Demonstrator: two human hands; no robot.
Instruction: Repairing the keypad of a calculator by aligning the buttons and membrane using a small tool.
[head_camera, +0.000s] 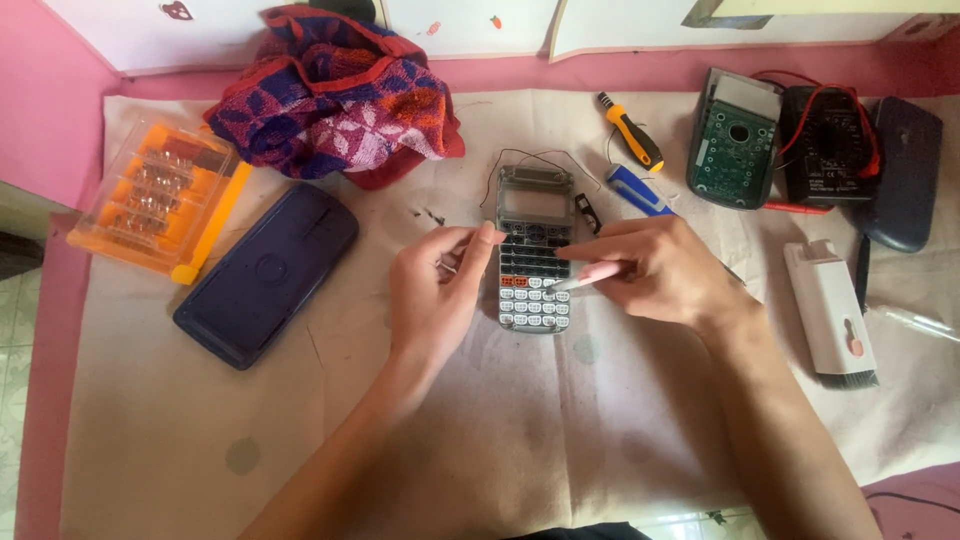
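1. A person worked over a grey calculator on a cloth-covered counter, seen from a head-worn camera looking down.

2. The right hand was closed in a pen-like grip around a slim pink tool, whose tip touched the keypad just left of the fingers.

3. The left hand sat on the opposite side, its fingers loosely curled and holding nothing that could be made out, its fingertips touching the calculator's left edge about mid-height.

4. The calculator lay between the two hands, its long axis running away from the person, display end farthest. The right hand, through the tool, was the one in contact with the keys.

5. Beyond the right hand lay an orange-handled screwdriver and a blue tool; farther right sat a green circuit board and a white brush tool.

6. Left of the left hand lay a dark blue cover, an orange bit case and a patterned cloth.
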